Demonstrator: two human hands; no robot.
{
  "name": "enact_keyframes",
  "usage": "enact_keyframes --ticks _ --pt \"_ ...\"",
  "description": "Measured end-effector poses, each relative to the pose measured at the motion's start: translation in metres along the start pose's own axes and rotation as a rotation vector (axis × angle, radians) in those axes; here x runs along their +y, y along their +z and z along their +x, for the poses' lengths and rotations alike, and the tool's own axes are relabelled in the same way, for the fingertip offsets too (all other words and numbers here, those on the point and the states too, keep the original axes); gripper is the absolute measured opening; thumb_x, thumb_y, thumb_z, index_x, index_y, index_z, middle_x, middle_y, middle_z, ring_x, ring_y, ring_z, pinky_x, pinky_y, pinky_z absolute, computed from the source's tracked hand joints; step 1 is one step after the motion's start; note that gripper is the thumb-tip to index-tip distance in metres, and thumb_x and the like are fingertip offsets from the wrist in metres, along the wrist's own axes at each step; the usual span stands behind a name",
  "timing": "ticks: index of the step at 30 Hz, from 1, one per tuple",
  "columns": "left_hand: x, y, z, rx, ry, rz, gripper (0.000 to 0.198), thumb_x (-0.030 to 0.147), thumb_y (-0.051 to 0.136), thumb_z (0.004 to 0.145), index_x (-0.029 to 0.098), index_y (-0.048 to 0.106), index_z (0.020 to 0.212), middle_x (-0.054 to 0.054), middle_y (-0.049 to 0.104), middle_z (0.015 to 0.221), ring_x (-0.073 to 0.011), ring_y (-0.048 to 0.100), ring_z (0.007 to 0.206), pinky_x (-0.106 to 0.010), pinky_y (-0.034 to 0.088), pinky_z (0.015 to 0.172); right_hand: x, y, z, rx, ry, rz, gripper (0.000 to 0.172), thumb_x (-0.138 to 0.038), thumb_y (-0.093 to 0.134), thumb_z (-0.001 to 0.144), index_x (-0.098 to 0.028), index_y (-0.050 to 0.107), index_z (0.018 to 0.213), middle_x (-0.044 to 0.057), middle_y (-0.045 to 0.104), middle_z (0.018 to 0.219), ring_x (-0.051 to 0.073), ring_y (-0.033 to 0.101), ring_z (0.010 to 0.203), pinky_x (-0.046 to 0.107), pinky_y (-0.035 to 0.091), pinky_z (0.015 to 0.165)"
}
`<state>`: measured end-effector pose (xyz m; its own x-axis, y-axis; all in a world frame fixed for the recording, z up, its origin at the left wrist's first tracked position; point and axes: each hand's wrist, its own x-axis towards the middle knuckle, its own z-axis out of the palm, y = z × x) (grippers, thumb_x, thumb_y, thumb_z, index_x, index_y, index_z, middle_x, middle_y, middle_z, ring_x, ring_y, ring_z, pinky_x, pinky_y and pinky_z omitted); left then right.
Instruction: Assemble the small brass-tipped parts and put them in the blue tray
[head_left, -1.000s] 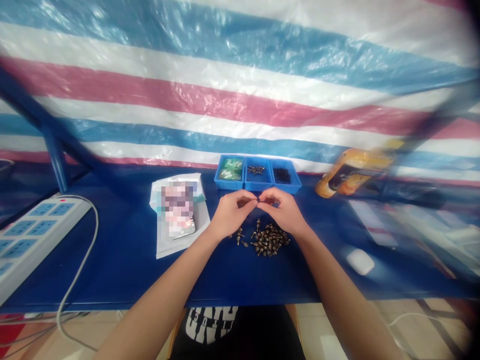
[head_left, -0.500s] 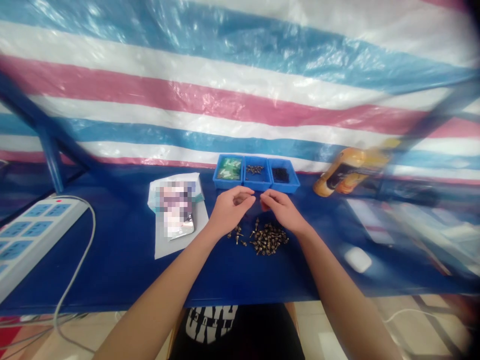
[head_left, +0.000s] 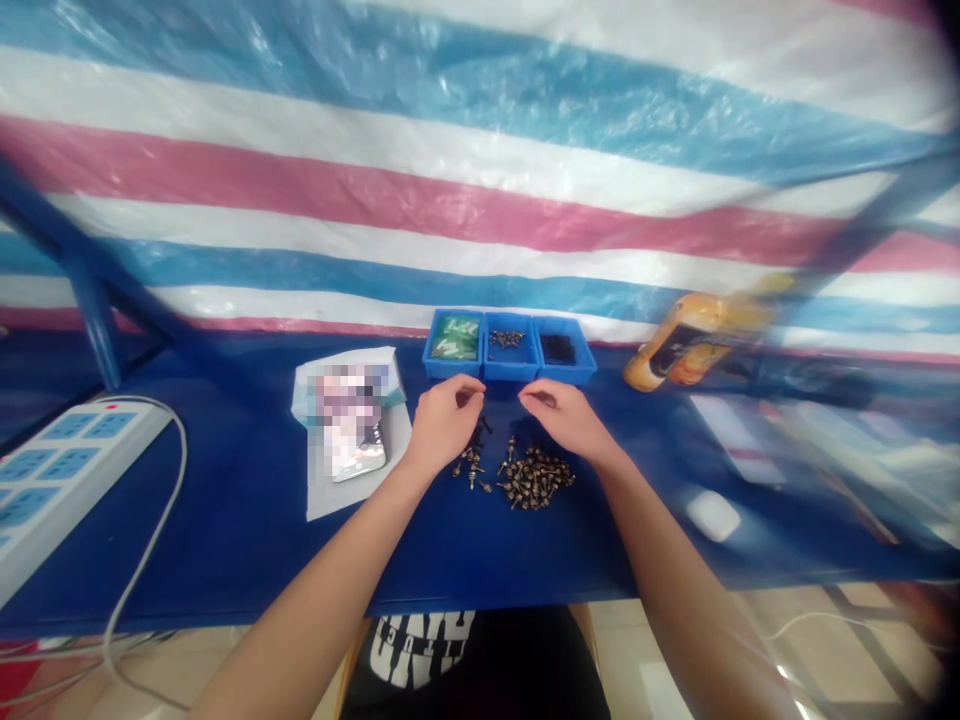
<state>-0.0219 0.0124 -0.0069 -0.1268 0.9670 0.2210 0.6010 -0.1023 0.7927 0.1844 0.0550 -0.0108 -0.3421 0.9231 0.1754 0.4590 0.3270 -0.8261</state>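
Observation:
My left hand point(head_left: 448, 422) is above the blue tabletop with its thumb and fingertips closed in a pinch. Facing it across a small gap, my right hand point(head_left: 568, 418) is pinched too. Whatever either may hold is too small to make out. Below and between them lies a pile of small brass-coloured screw-like parts point(head_left: 536, 480). A looser group of the same sort of parts point(head_left: 472, 466) is scattered by my left wrist. Just beyond my fingers stand three joined blue bins: the left bin point(head_left: 433, 372) has a green-and-white packet, the middle bin point(head_left: 511, 371) small metal parts, the right bin point(head_left: 585, 372) black pieces.
A phone point(head_left: 367, 462) lies on white paper point(head_left: 330, 505) to the left. Farther left is a power strip point(head_left: 97, 470) with a white cable. On the right are orange drink bottles point(head_left: 675, 345), a white rounded case point(head_left: 714, 515) and blurred flat items point(head_left: 739, 440).
My left hand has moved left, away from my right hand, widening the gap between them. A dark small part now shows beside my left fingers. My right hand has barely moved.

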Motion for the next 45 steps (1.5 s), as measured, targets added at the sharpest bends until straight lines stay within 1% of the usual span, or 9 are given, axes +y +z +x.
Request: enact_keyframes --ticks 7,11,18,26,30,34,38,41,45 --pt "-0.006 0.003 -0.004 -0.103 0.014 0.223 0.017 0.03 0.06 0.084 0.027 0.072 0.096 -0.003 0.076 0.098 -0.0242 0.069 0.09 -0.033 0.05 0.081 -0.008 -0.004 -0.01 -0.35 -0.203 -0.234 0.023 -0.021 0.063 0.083 -0.026 0.077 0.1 0.004 0.071 0.093 0.02 0.063 0.085 0.033 0.048 0.08" --pt "-0.006 0.005 -0.006 -0.11 0.011 0.248 0.017 0.03 0.06 0.085 0.028 0.072 0.097 -0.004 0.075 0.1 -0.0242 0.069 0.089 -0.033 0.05 0.077 -0.004 -0.005 -0.011 -0.408 -0.242 -0.329 0.037 -0.014 0.058 0.083 -0.033 0.076 0.108 0.004 0.07 0.099 0.021 0.062 0.09 0.036 0.047 0.086" --pt "-0.005 0.007 -0.007 -0.098 0.018 0.257 0.017 0.036 0.06 0.087 0.027 0.071 0.095 -0.005 0.074 0.097 -0.0239 0.068 0.087 -0.033 0.049 0.077 0.003 -0.001 -0.008 -0.384 -0.263 -0.344 0.014 -0.028 0.063 0.089 -0.026 0.075 0.095 0.006 0.067 0.1 0.023 0.059 0.097 0.038 0.044 0.091" --pt "-0.002 0.006 -0.007 -0.096 0.015 0.252 0.018 0.038 0.059 0.088 0.027 0.071 0.096 -0.005 0.074 0.098 -0.0249 0.068 0.087 -0.034 0.048 0.076 -0.002 0.004 -0.011 -0.346 -0.318 -0.4 0.015 -0.027 0.062 0.09 -0.026 0.071 0.102 0.007 0.062 0.104 0.023 0.056 0.098 0.039 0.043 0.09" --pt "-0.002 0.006 -0.007 -0.079 0.026 0.252 0.018 0.038 0.059 0.088 0.027 0.071 0.096 -0.005 0.074 0.097 -0.0238 0.067 0.085 -0.033 0.048 0.075 -0.002 0.006 -0.01 -0.36 -0.334 -0.365 0.014 -0.022 0.058 0.092 -0.025 0.071 0.094 0.007 0.063 0.102 0.023 0.057 0.097 0.039 0.043 0.09" --pt "-0.003 0.006 -0.007 -0.068 0.04 0.239 0.019 0.038 0.059 0.088 0.027 0.072 0.096 -0.005 0.074 0.094 -0.0223 0.067 0.082 -0.031 0.048 0.075 0.003 0.004 -0.009 -0.319 -0.274 -0.361 0.017 -0.027 0.064 0.089 -0.023 0.068 0.105 0.006 0.063 0.098 0.021 0.058 0.088 0.035 0.044 0.081" --pt "-0.002 0.006 -0.007 -0.065 0.04 0.235 0.019 0.039 0.059 0.088 0.027 0.072 0.095 -0.005 0.073 0.094 -0.023 0.067 0.085 -0.032 0.048 0.076 0.004 0.002 -0.009 -0.294 -0.216 -0.351 0.007 -0.028 0.065 0.089 -0.021 0.067 0.09 0.003 0.064 0.085 0.019 0.059 0.082 0.031 0.042 0.073" --pt "-0.002 0.006 -0.007 -0.066 0.039 0.234 0.02 0.04 0.058 0.089 0.027 0.071 0.097 -0.005 0.073 0.095 -0.0235 0.067 0.085 -0.032 0.047 0.076 0.001 0.001 -0.007 -0.293 -0.209 -0.325 0.012 -0.023 0.062 0.09 -0.021 0.067 0.079 0.002 0.064 0.078 0.018 0.059 0.079 0.03 0.041 0.071" --pt "0.001 0.005 -0.006 -0.049 0.084 0.197 0.019 0.038 0.058 0.089 0.027 0.071 0.096 -0.004 0.074 0.096 -0.0231 0.067 0.086 -0.032 0.047 0.078 -0.002 0.001 -0.005 -0.239 -0.241 -0.274 0.008 -0.022 0.062 0.089 -0.021 0.067 0.083 0.003 0.065 0.082 0.017 0.059 0.078 0.031 0.043 0.072"
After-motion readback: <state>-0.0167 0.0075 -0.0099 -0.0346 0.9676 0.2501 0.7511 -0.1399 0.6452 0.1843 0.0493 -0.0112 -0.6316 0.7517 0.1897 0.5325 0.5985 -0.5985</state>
